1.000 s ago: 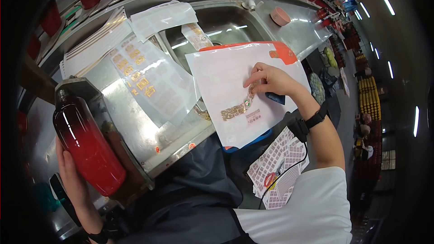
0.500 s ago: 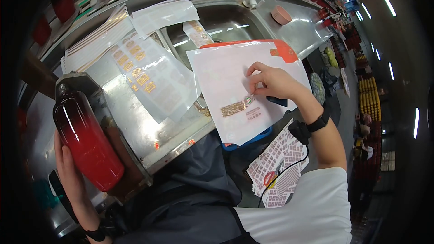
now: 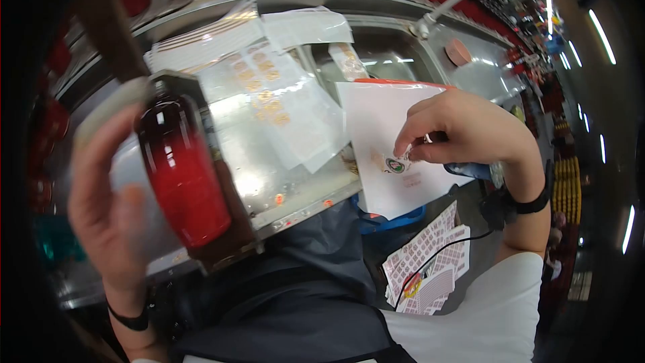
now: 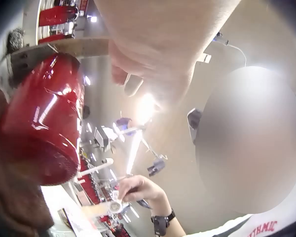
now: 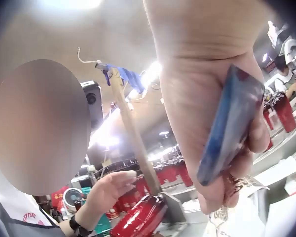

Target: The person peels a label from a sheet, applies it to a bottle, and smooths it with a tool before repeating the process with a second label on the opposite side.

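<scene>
A red-and-black glossy bottle lies tilted in a cradle at the left. Beside its neck end, my left hand is raised and blurred, fingers loosely bent and holding nothing. My right hand pinches a thin decal strip with a green-and-white round emblem between thumb and fingertips. The strip hangs over a white backing sheet printed with small red marks. Tucked in the right palm is a flat blue scraper.
Clear sheets with gold decals and a stack of striped sheets lie on the metal counter. Behind them are a sink, a faucet and a pink bowl. Printed label sheets lie lower right. Red bottles line the back.
The left hand has left the bottle's side and risen toward its neck. The right hand has lifted the decal strip off the backing sheet. The head view has turned left.
</scene>
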A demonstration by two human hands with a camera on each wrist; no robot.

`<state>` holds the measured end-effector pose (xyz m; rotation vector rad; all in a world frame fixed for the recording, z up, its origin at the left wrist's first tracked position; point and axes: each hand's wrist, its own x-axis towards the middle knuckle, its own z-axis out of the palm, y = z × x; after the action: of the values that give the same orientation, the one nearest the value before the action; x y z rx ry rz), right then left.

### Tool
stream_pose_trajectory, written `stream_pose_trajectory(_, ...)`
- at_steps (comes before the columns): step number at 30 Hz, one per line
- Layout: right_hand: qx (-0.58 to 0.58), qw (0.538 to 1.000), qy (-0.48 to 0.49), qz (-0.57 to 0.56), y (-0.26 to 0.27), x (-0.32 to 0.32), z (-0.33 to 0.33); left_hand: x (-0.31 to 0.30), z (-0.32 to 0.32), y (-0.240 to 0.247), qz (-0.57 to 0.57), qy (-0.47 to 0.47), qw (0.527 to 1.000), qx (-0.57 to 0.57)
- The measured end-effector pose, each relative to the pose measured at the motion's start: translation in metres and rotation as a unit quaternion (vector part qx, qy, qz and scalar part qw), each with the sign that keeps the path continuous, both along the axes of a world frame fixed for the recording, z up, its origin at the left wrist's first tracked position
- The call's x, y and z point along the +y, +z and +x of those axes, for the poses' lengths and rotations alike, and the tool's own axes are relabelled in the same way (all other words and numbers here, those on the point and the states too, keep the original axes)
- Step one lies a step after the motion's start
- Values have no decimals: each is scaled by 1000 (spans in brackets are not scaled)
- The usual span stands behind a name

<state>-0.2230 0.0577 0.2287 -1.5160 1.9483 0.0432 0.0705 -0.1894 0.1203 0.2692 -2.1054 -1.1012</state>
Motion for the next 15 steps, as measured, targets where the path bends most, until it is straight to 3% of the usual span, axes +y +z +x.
stream_pose_trajectory(2, -68, 992, 70, -79, 5, -17, 11, 13, -20, 27, -55, -113, 988, -84)
stream_pose_trajectory(3, -71, 990, 86, -84, 7, -25, 18, 19, -32, 20, 14, -166, 985, -44)
stream_pose_trajectory(5, -141, 975, 106, -137, 12, -39, 33, 22, -49, 20, -70, -239, 967, -48)
stream_pose_trajectory(6, -165, 966, 121, -159, 13, -45, 40, 27, -57, 14, -26, -282, 959, -19)
stream_pose_trajectory(10, -222, 958, 79, -167, 17, -54, 59, 38, -58, 5, -27, -306, 951, -8)
stream_pose_trajectory(11, -221, 957, 84, -168, 17, -54, 62, 36, -53, 3, 3, -309, 949, -56)
stream_pose_trajectory(13, -239, 960, -28, -142, 14, -52, 66, 33, -42, 6, 32, -309, 945, -105)
stream_pose_trajectory(15, -243, 958, -53, -146, 7, -51, 66, 30, -29, 17, 110, -285, 937, -172)
